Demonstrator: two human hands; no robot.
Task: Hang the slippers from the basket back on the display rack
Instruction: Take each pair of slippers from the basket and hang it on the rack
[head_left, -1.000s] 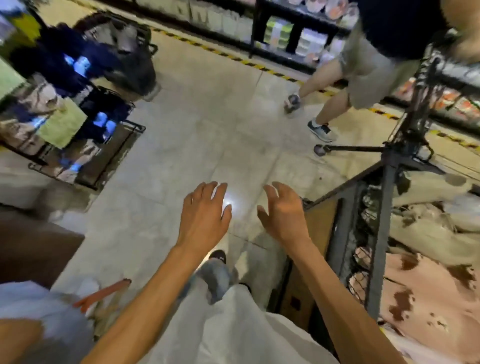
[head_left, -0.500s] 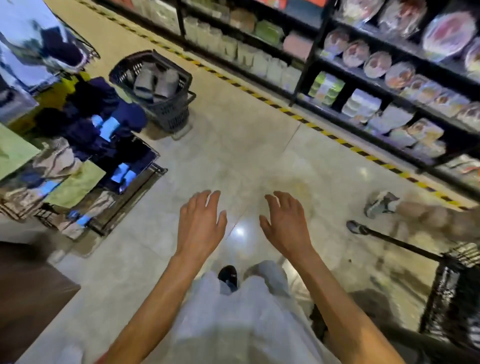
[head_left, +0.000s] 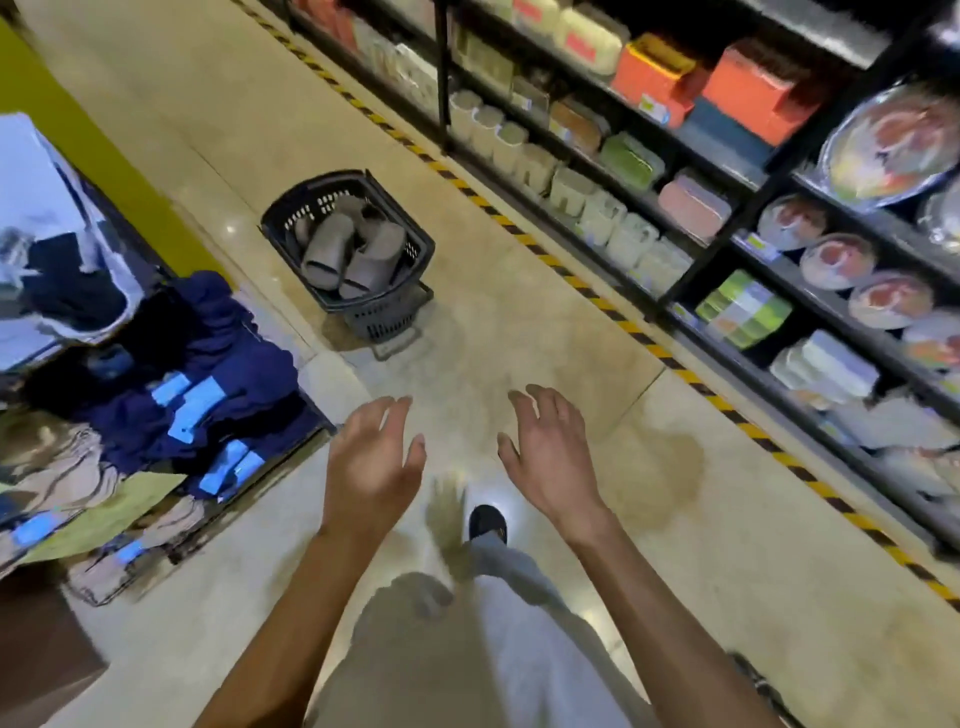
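Observation:
A black plastic basket (head_left: 395, 312) stands on the shop floor ahead of me, a little to the left. Several grey slippers (head_left: 353, 254) lie piled inside it. My left hand (head_left: 371, 462) and my right hand (head_left: 550, 457) hover side by side in front of me, fingers relaxed and spread, holding nothing. Both hands are well short of the basket. A display rack (head_left: 156, 395) with dark blue slippers and blue tags fills the left side, with brown patterned ones lower down.
Dark shelving (head_left: 727, 218) with boxes, containers and wrapped plates runs along the right behind a yellow-black floor stripe (head_left: 649, 343). A yellow-green wall (head_left: 104, 156) stands at left. My foot (head_left: 488, 522) is on the pale tiled aisle between rack and shelves.
My view has swung left and forward along the aisle. The basket has come nearer and more central. The passing person and the metal stand at right have left the view. Both hands stay empty.

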